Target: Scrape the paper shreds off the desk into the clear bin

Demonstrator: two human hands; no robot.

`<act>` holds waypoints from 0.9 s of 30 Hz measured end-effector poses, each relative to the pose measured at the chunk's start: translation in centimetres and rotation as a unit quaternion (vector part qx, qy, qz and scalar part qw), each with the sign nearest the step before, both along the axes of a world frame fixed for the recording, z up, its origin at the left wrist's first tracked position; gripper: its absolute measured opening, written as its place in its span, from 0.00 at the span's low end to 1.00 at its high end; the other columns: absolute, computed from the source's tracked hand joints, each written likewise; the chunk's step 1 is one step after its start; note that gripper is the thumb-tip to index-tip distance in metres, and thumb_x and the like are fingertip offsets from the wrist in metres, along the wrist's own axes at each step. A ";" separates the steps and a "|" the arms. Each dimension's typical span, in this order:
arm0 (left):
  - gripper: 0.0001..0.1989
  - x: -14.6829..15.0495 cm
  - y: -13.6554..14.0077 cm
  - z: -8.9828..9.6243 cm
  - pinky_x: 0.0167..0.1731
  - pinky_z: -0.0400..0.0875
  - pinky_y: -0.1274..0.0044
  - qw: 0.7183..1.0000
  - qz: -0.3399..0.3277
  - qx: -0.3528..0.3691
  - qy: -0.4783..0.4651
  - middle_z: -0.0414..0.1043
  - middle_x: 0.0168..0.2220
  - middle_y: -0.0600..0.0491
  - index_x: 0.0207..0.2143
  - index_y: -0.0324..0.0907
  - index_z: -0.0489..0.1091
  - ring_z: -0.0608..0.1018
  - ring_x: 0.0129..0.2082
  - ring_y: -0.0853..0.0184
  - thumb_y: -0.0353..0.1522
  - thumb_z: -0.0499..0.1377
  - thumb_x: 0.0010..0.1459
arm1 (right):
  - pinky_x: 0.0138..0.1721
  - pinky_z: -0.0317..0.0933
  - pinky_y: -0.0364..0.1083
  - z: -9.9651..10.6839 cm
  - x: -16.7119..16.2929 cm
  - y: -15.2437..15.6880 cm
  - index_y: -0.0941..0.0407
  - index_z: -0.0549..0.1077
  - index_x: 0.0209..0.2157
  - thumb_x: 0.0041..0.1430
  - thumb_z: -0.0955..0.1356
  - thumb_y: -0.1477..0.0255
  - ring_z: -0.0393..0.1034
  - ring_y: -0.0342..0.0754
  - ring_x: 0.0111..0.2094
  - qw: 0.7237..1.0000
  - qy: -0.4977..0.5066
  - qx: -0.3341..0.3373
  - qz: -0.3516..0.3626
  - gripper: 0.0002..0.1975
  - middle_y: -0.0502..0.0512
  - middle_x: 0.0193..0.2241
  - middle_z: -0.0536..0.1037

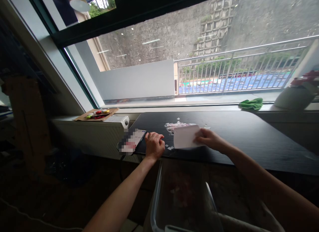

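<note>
Right hand (204, 137) clamps a white card (185, 136); paper scraps (171, 126) remain at the card's eleven o'clock, some seemingly already in the clear bin (156, 195) at six; left hand (154, 146) curls, contents unclear

Left forearm (124, 192) and right forearm (264, 178) bare, extended forward. Left hand (155, 145): fingers curled. Right hand (209, 138): reaching inward, fingers gripping.

Room right, clutter left

Passage lies open over the desk (249, 135) to the right of the right grip (205, 137). The white card (184, 137) and paper scraps (171, 126) obstruct the middle; the left grip (154, 145) stands between card and phone (136, 140). A plastic bin (156, 200) sits below the near edge.
</note>
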State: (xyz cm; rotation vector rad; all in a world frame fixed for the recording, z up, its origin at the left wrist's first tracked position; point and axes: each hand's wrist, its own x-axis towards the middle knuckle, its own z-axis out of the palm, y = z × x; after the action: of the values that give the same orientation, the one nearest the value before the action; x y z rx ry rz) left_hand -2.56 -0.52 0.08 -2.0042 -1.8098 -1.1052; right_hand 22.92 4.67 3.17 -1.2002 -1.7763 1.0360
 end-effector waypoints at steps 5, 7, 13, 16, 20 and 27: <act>0.08 0.0 -0.4 0.3 0.57 0.54 0.61 1.000 -0.021 -0.004 -0.010 0.73 0.32 0.53 0.29 0.44 0.71 0.72 0.42 0.60 0.24 0.55 0.49 | 0.31 0.70 0.46 -0.9 1.9 -0.7 0.54 0.71 0.30 0.46 0.69 0.73 0.74 0.48 0.28 0.995 0.066 -0.004 -0.069 0.07 0.51 0.26 0.79; 0.06 0.1 -1.1 0.3 0.56 0.56 0.61 0.999 -0.036 -0.003 -0.018 0.72 0.32 0.53 0.29 0.44 0.72 0.72 0.42 0.61 0.26 0.56 0.50 | 0.31 0.70 0.46 -1.4 1.7 -0.7 0.55 0.71 0.30 0.44 0.69 0.74 0.74 0.48 0.28 0.994 0.068 -0.013 -0.087 0.08 0.51 0.26 0.79; 0.13 0.4 -3.4 -0.2 0.55 0.59 0.59 0.996 -0.043 -0.070 -0.032 0.72 0.39 0.51 0.39 0.43 0.74 0.72 0.45 0.59 0.34 0.61 0.49 | 0.29 0.68 0.45 -1.3 1.0 -1.4 0.56 0.72 0.27 0.40 0.71 0.74 0.73 0.47 0.27 0.994 0.077 -0.066 -0.044 0.08 0.50 0.24 0.78; 0.13 0.2 -3.9 -0.6 0.53 0.61 0.58 0.995 -0.010 -0.097 -0.036 0.72 0.40 0.50 0.40 0.43 0.74 0.72 0.45 0.58 0.34 0.61 0.50 | 0.28 0.65 0.44 -0.6 0.6 -1.5 0.56 0.72 0.28 0.41 0.70 0.75 0.71 0.46 0.26 0.993 0.082 -0.066 -0.061 0.07 0.49 0.23 0.77; 0.13 -0.3 -4.0 -1.2 0.53 0.63 0.58 0.996 -0.009 -0.083 -0.037 0.71 0.41 0.50 0.40 0.43 0.74 0.73 0.45 0.58 0.33 0.60 0.50 | 0.27 0.62 0.43 0.1 -1.7 -0.8 0.56 0.71 0.30 0.43 0.69 0.76 0.69 0.45 0.26 0.994 0.055 -0.038 -0.091 0.07 0.50 0.25 0.76; 0.23 -1.3 -4.7 -2.5 0.49 0.69 0.62 0.994 -0.054 -0.039 -0.082 0.70 0.42 0.46 0.52 0.39 0.65 0.72 0.45 0.58 0.34 0.58 0.52 | 0.28 0.62 0.42 -0.4 -5.1 -0.3 0.56 0.70 0.29 0.44 0.68 0.75 0.67 0.44 0.26 0.999 0.019 -0.001 -0.032 0.06 0.48 0.23 0.74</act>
State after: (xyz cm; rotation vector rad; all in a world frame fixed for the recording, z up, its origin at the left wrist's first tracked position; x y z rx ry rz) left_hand -3.90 -5.20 -2.39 -2.1343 -1.8695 -1.2846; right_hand 17.78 4.32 2.74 -1.2225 -1.6963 1.0159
